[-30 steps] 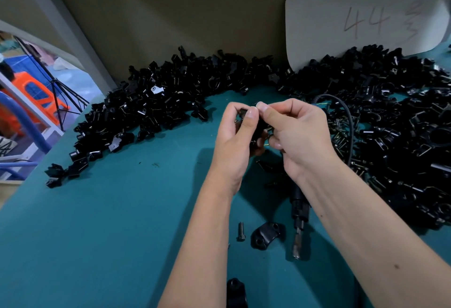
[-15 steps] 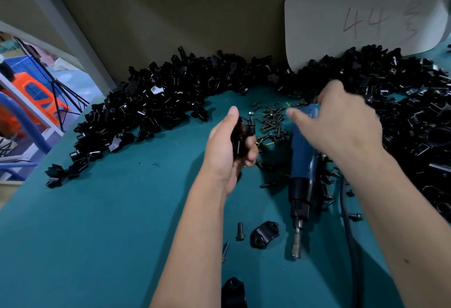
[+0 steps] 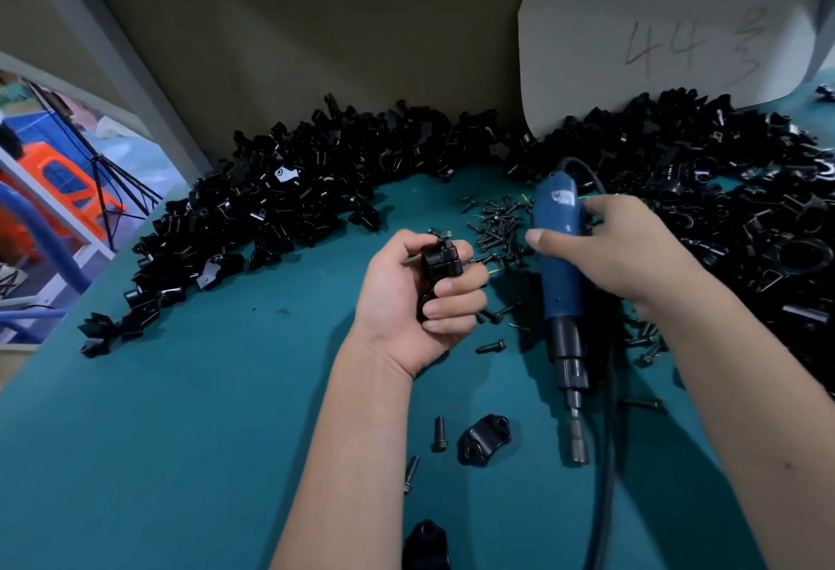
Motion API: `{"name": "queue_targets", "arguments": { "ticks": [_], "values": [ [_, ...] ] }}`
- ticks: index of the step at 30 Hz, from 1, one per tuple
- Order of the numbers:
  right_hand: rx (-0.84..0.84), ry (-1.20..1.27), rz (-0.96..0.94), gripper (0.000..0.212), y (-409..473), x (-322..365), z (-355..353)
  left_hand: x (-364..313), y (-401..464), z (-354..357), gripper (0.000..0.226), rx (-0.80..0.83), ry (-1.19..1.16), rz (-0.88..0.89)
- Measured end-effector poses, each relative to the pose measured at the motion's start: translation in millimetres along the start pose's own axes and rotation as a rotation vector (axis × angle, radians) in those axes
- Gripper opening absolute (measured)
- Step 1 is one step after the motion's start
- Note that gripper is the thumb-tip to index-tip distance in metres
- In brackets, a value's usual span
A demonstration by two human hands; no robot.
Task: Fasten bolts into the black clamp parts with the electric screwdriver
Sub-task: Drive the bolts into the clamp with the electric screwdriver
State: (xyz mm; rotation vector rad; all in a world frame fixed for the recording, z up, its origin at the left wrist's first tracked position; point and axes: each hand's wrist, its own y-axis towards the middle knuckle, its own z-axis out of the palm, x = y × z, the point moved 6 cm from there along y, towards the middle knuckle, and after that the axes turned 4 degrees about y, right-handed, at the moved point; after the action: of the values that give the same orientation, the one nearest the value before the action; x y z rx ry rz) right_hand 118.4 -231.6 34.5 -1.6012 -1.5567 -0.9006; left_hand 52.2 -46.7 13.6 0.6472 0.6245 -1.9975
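Black clamp part (image 3: 440, 263) sitting in left hand (image 3: 418, 302) grip, bolt (image 3: 445, 234) poking up, unfastened; right hand (image 3: 619, 253) wrapping electric screwdriver (image 3: 560, 280) beside it; piles waiting.

Looks like a small factory assembly bench, piecework kind of setup. The teal surface (image 3: 158, 456) is heaped with hundreds of identical black clamp parts (image 3: 280, 217) in a big arc along the back wall, with another heap (image 3: 723, 208) on the right. There's a loose scatter of bolts (image 3: 494, 226) in the middle and a corded blue electric screwdriver (image 3: 560, 280). A white board (image 3: 655, 40) with "44" handwritten on it leans against the wall, like a station or batch number. Off to the left you can see an orange plastic stool (image 3: 68, 180) and a tripod (image 3: 108, 189).
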Motion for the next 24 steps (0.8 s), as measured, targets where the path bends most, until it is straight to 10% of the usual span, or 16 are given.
{"name": "queue_targets", "arguments": {
  "ticks": [14,24],
  "values": [
    [0.0,1.557,0.275,0.059,-11.7,22.2,0.8,2.8,-2.1,-7.4,0.02,-0.054,-0.043,-0.119],
    [-0.242,1.437,-0.068,0.036,-16.8,40.6,-23.9,1.3,-20.8,-30.7,0.034,-0.3,0.682,-0.36]
  ]
}}
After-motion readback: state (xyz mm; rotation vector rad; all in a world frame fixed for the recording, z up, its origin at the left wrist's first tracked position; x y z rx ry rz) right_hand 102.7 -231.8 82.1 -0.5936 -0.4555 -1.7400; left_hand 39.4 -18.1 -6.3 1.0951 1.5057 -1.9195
